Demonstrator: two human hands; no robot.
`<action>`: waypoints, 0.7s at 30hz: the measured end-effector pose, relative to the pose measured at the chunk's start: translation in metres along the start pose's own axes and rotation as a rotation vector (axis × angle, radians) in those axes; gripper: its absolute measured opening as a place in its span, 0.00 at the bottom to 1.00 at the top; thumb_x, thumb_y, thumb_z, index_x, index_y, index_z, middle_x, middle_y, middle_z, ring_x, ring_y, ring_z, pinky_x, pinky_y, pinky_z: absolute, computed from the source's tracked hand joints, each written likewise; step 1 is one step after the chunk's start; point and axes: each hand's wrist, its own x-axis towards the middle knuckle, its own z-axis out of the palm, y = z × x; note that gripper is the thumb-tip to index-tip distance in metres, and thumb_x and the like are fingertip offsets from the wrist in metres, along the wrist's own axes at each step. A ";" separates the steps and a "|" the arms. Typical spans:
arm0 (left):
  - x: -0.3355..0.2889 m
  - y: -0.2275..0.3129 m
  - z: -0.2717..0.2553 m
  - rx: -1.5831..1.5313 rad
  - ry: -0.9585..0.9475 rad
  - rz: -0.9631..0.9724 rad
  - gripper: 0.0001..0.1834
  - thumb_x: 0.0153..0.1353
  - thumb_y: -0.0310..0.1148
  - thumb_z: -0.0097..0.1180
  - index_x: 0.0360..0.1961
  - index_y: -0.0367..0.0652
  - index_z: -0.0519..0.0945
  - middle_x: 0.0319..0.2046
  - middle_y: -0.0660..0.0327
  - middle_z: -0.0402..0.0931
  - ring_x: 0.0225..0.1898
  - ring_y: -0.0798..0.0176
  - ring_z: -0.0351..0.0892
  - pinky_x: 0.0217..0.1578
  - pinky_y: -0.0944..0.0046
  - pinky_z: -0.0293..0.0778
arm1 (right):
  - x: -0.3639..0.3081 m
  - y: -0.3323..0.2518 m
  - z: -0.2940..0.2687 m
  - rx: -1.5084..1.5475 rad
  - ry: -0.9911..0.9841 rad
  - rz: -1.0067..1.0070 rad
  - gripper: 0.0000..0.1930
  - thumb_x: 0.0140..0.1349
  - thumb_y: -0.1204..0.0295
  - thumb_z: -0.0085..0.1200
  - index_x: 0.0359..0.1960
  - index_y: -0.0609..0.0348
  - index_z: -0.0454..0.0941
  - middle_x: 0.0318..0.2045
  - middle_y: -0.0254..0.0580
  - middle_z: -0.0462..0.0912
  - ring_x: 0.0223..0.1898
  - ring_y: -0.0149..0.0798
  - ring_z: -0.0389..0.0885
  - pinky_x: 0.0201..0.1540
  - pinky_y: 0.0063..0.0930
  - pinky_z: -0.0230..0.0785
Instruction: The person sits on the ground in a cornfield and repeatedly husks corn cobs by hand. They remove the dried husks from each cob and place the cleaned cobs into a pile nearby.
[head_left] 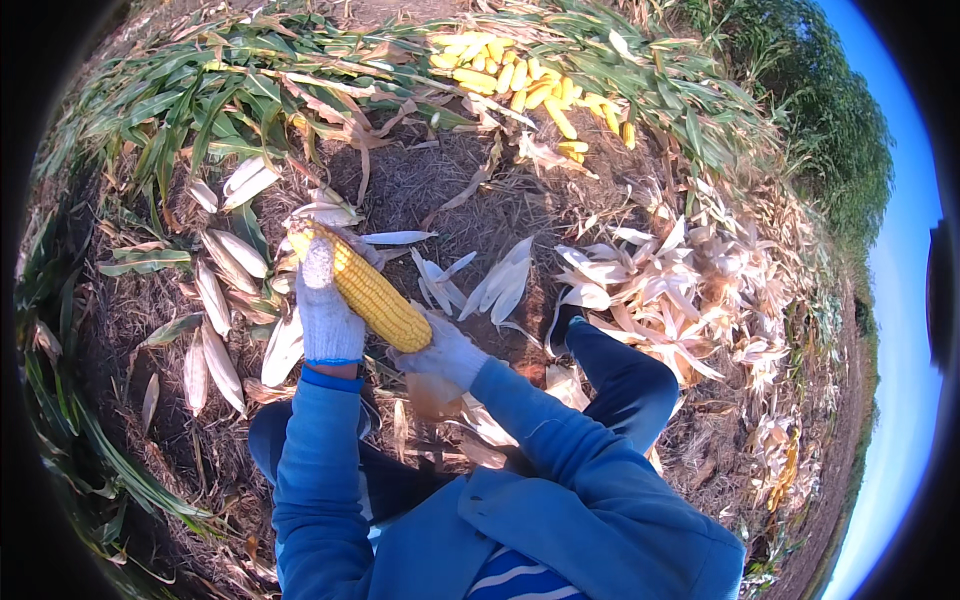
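Observation:
A bare yellow ear of corn (372, 297) slants between my two gloved hands, above the ground in front of me. My left hand (327, 290), in a white knit glove, is closed round its upper left end, the thumb lying along the kernels. At the lower right end my right hand (442, 352), gloved too, wraps round the tip from beneath; most of its fingers are hidden. Pale husk (325, 210) shows just beyond the left hand. Several unhusked ears (220, 365) lie on the soil to the left.
A pile of husked yellow ears (520, 80) lies at the far side, beside green cut stalks (180, 95). Loose dry husks (660, 290) are heaped on the right, past my bent knee (630, 385). Two pale empty husks (500, 280) rest ahead of my right hand.

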 end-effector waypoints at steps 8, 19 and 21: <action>-0.017 -0.013 0.010 0.379 0.023 0.078 0.24 0.67 0.38 0.63 0.58 0.39 0.71 0.41 0.55 0.78 0.40 0.58 0.82 0.44 0.55 0.84 | -0.022 -0.006 0.027 0.206 0.245 0.244 0.38 0.52 0.70 0.73 0.65 0.57 0.69 0.42 0.35 0.82 0.33 0.26 0.77 0.34 0.23 0.74; -0.041 -0.019 0.045 1.362 -0.500 -0.010 0.31 0.57 0.31 0.69 0.60 0.37 0.70 0.43 0.57 0.79 0.38 0.66 0.81 0.38 0.66 0.80 | -0.053 0.038 0.001 -0.973 -0.594 0.256 0.34 0.57 0.52 0.66 0.60 0.60 0.73 0.42 0.59 0.84 0.46 0.59 0.85 0.46 0.48 0.78; -0.048 -0.029 0.045 1.274 -0.484 -0.189 0.33 0.55 0.32 0.71 0.59 0.36 0.71 0.43 0.59 0.79 0.41 0.67 0.80 0.42 0.66 0.78 | -0.060 0.044 -0.011 -0.971 -0.633 0.327 0.34 0.58 0.51 0.65 0.61 0.60 0.73 0.44 0.59 0.84 0.49 0.61 0.84 0.50 0.50 0.76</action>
